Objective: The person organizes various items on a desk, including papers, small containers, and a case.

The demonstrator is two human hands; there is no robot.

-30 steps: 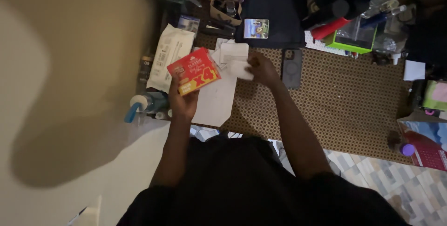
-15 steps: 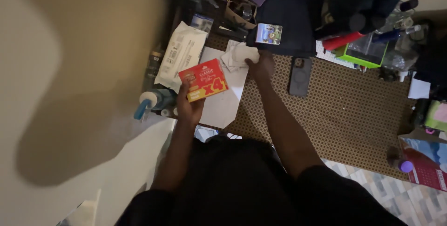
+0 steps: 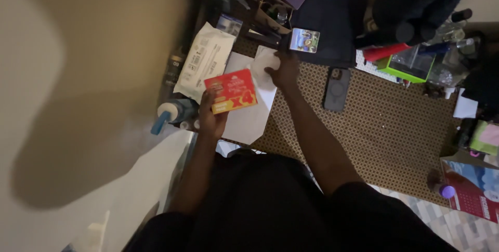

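The red box (image 3: 230,91), red above with a yellow strip along its lower edge, sits tilted in the left hand (image 3: 210,118), whose fingers are closed around its lower left corner and hold it up over a white sheet (image 3: 250,119) on the table. The right hand (image 3: 284,70) reaches further out and rests on a crumpled white paper (image 3: 265,64) at the top of that sheet, fingers curled on it; whether they pinch it or only press on it I cannot tell. Sheet and paper lie on a brown woven mat (image 3: 384,122) with a small dotted pattern. Just right of the right forearm a dark phone (image 3: 335,90) lies flat on the mat. Left of the box lies a long white packet (image 3: 204,62), and below it, near the left wrist, stands a bottle (image 3: 171,113) with a blue and white cap. Beyond the right hand a small picture card (image 3: 304,40) rests on a dark folded cloth (image 3: 327,18), with a brown paper bag (image 3: 273,10) just to its left. Further right sit a green tray (image 3: 408,67) and a red strip (image 3: 382,52) under a dark bundle (image 3: 416,5). At the mat's near right corner are a purple-capped bottle (image 3: 442,187) and a red and blue printed sheet (image 3: 475,187). The left part of the view is a plain wall in shadow.
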